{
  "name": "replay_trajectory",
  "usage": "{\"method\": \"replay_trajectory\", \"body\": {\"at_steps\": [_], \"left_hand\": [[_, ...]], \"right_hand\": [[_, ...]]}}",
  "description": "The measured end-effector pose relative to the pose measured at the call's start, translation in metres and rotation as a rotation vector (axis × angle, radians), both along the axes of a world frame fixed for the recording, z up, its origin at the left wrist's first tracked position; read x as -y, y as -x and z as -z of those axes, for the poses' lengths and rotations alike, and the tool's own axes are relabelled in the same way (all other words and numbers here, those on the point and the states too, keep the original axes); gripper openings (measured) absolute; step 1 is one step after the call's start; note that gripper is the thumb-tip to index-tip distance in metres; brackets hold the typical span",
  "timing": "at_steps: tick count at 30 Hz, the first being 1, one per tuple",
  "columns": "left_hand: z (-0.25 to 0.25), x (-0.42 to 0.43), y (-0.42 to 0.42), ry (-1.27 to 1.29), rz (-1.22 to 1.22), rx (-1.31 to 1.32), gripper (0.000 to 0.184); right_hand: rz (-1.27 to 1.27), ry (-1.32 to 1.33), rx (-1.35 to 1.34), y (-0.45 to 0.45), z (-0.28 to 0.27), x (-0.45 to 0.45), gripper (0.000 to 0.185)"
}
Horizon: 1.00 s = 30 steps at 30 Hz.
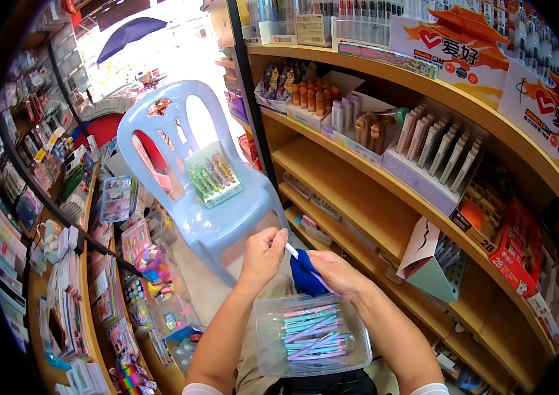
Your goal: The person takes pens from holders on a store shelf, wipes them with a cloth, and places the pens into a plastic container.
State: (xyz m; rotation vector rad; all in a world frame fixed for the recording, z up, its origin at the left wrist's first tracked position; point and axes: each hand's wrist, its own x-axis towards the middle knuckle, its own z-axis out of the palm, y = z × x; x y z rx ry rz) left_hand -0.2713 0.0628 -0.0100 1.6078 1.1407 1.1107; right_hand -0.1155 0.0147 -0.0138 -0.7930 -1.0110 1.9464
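My left hand (pixel 264 255) is closed at the upper end of a slim pale pen (pixel 292 251), its fingers pinched together. Around the pen's lower part, my right hand (pixel 336 272) is closed, holding it together with a dark blue cloth (pixel 306 274). The cloth hangs between my two hands. Below them, a clear plastic box (pixel 265 334) rests on my lap, with many pastel pens (pixel 315 331) in pink, turquoise and lilac lying inside.
A light blue plastic chair (pixel 210 226) stands ahead, bearing a clear box of patterned pens (pixel 213 174). Wooden shelves (pixel 332 160) with stationery boxes rise on the right. Packed shelves (pixel 87 289) line the left. A green-sided display box (pixel 432 266) sits on a lower right shelf.
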Motion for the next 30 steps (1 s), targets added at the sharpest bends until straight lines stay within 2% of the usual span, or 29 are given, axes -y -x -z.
{"method": "replay_trajectory", "body": {"at_steps": [5, 8, 12, 16, 21, 24, 28, 30], "left_hand": [[-0.008, -0.005, 0.007, 0.082, -0.077, 0.205, 0.027], [-0.002, -0.004, 0.003, 0.081, 0.056, 0.298, 0.023], [-0.001, 0.007, -0.009, 0.150, 0.284, 0.185, 0.024], [0.003, 0.008, -0.017, 0.025, 0.380, 0.190, 0.022], [0.003, 0.010, -0.018, -0.076, 0.347, 0.185, 0.021], [0.000, 0.001, -0.008, 0.081, 0.154, 0.427, 0.021], [-0.012, -0.005, 0.004, 0.075, 0.123, 0.479, 0.026], [-0.011, -0.004, 0.004, 0.090, 0.139, 0.523, 0.023]], "right_hand": [[-0.101, -0.068, -0.019, -0.005, 0.003, -0.001, 0.019], [-0.051, -0.042, 0.017, -0.003, -0.003, 0.003, 0.021], [0.047, 0.038, -0.013, -0.003, -0.002, 0.004, 0.025], [0.178, 0.077, -0.046, -0.001, 0.001, 0.003, 0.026], [0.155, 0.049, -0.038, -0.003, 0.000, 0.003, 0.025], [0.084, 0.028, -0.018, -0.005, 0.000, 0.004, 0.024], [0.045, -0.005, -0.039, -0.004, 0.003, 0.003, 0.023], [0.051, -0.015, -0.033, -0.004, 0.004, 0.002, 0.022]]}}
